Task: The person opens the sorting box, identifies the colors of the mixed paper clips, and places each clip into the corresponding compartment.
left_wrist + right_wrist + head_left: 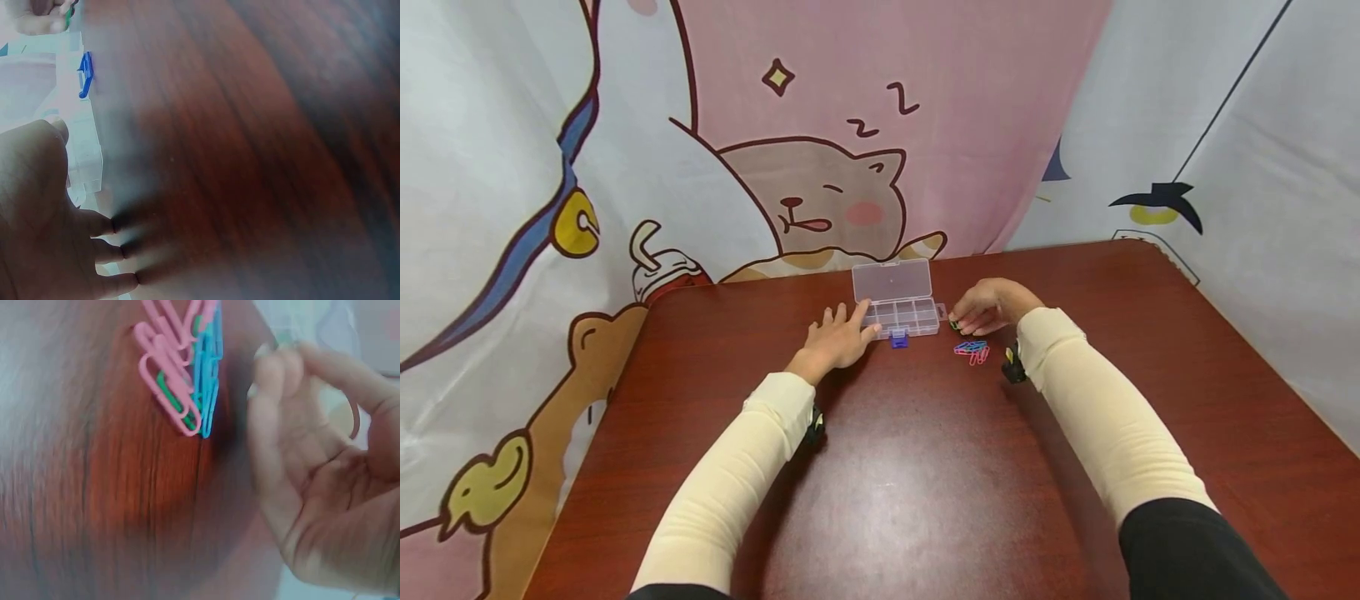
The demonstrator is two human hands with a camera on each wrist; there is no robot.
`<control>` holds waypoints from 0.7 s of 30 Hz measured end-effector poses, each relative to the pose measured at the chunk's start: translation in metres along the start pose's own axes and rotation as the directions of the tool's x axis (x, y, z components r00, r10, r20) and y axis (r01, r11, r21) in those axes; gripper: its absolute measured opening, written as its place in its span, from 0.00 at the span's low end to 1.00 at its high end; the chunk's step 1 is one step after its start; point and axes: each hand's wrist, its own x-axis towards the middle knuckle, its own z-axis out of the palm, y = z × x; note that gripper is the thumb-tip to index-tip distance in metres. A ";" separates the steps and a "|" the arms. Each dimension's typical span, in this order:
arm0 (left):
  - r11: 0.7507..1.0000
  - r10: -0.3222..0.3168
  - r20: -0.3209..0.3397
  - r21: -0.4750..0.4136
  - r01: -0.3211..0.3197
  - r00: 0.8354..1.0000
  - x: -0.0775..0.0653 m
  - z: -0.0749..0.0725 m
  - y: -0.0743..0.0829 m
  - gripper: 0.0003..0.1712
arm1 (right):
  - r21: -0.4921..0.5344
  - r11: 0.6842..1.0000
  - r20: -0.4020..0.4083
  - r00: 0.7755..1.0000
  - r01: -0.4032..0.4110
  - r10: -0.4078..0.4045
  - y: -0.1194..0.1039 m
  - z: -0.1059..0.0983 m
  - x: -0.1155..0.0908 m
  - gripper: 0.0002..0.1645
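Left hand (837, 337): fingers spread, bracing box (898, 318) at 9 o'clock, nice. Right hand (987, 307), 3 o'clock, pinching green thing (954, 324), prob clip; go light, avoid pile (973, 347) at 4.

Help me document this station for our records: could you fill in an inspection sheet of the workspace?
Surface: reddish-brown tabletop with wood grain and a patch of glare.
Job's things: clear compartment box, lid open, blue latch at the front; pink, blue and green paper clips piled on the table to its right.
Clutter: nothing seen.
Hands: left hand at the box's left end, fingers spread; right hand pinches a small green item, probably a clip, beyond the pile.
Cables: nothing seen.
Surroundings: cartoon-printed cloth behind the table and at both sides.
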 end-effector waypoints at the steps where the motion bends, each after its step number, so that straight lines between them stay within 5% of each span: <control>1: 1.000 -0.001 -0.005 -0.001 0.001 1.000 0.000 0.000 0.000 0.36 | 0.081 0.997 0.021 1.000 -0.001 -0.001 0.001 -0.002 0.001 0.16; 5: 1.000 -0.005 -0.008 -0.007 0.005 1.000 0.000 0.001 0.000 0.36 | 0.292 0.956 0.061 0.998 0.005 -0.024 0.002 -0.005 0.003 0.24; 9: 1.000 0.000 0.006 -0.018 0.001 1.000 0.001 0.002 0.000 0.36 | 0.359 0.933 0.068 0.997 0.016 -0.043 -0.002 -0.001 0.004 0.27; 21: 1.000 -0.011 0.006 -0.009 0.011 1.000 0.001 0.002 0.000 0.36 | 0.214 0.976 0.102 0.993 0.036 -0.059 -0.018 0.016 0.002 0.23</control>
